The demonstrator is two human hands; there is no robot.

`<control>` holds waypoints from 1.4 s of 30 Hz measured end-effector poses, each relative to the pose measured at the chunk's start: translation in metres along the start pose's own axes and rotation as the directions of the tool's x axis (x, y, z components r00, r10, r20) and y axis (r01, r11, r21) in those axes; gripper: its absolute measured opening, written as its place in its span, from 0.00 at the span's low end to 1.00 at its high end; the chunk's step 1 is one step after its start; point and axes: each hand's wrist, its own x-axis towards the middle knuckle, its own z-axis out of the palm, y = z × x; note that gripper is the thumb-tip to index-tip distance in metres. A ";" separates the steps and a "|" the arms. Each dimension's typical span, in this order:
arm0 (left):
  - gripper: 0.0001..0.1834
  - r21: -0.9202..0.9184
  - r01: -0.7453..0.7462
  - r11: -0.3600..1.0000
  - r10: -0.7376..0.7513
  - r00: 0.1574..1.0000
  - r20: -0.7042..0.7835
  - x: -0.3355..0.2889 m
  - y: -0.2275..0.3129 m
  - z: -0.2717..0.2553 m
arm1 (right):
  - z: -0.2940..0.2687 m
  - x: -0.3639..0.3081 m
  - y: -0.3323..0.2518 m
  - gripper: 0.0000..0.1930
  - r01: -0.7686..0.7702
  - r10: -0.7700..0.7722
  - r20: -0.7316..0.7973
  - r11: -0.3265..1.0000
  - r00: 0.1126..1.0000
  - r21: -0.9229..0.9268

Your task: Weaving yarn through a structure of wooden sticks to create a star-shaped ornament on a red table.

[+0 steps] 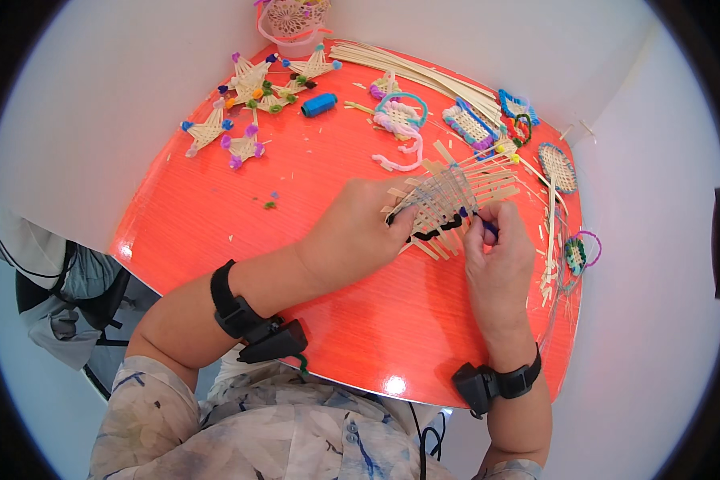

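Observation:
A small open-weave piece of pale bamboo strips is raised over the red table, with loose strip ends sticking out all round. My left hand is closed on its left side, thumb on top. A dark fuzzy pipe cleaner winds in and out along the near edge, black with a dark blue part towards the right. At the piece's right corner, the fingertips of my right hand pinch the dark blue end. What lies under the left fingers is hidden.
Star-shaped woven pieces with coloured fuzzy tips lie at the far left, beside a blue thread spool. A bundle of bamboo strips lines the back. Small woven pieces and an oval one sit right. A pink basket stands behind.

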 end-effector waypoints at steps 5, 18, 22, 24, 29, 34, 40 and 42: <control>0.14 0.054 -0.125 0.991 0.123 0.992 0.038 0.001 0.009 -0.003 | 0.000 -0.002 0.008 0.08 0.134 -0.139 -0.037 0.983 0.990 -0.123; 0.14 0.028 -0.151 0.988 0.150 0.988 0.024 0.003 -0.010 -0.003 | -0.006 0.005 0.016 0.11 0.335 -0.336 0.037 0.913 0.941 -0.235; 0.12 0.061 0.077 0.995 -0.080 0.996 0.042 0.010 -0.010 -0.015 | -0.021 0.010 0.010 0.11 0.312 -0.307 0.055 0.938 0.950 -0.154; 0.11 0.125 0.115 0.985 -0.122 0.991 0.054 0.011 -0.009 -0.019 | -0.026 0.012 0.010 0.12 0.333 -0.321 0.101 0.932 0.942 -0.141; 0.10 0.100 0.149 0.984 -0.161 0.980 0.119 0.013 -0.008 -0.022 | -0.031 0.016 0.009 0.12 0.442 -0.442 0.037 0.884 0.896 -0.156; 0.11 0.120 0.133 0.984 -0.152 0.974 0.165 0.015 -0.002 -0.029 | -0.037 0.018 0.008 0.11 0.405 -0.412 -0.014 0.900 0.911 -0.159; 0.13 0.059 0.095 0.994 -0.105 0.974 0.201 0.016 -0.011 -0.027 | -0.036 0.019 0.009 0.10 0.398 -0.418 -0.098 0.901 0.903 -0.171; 0.13 0.037 0.085 0.996 -0.090 0.977 0.193 0.015 -0.011 -0.028 | -0.035 0.018 0.010 0.10 0.390 -0.410 -0.119 0.906 0.904 -0.162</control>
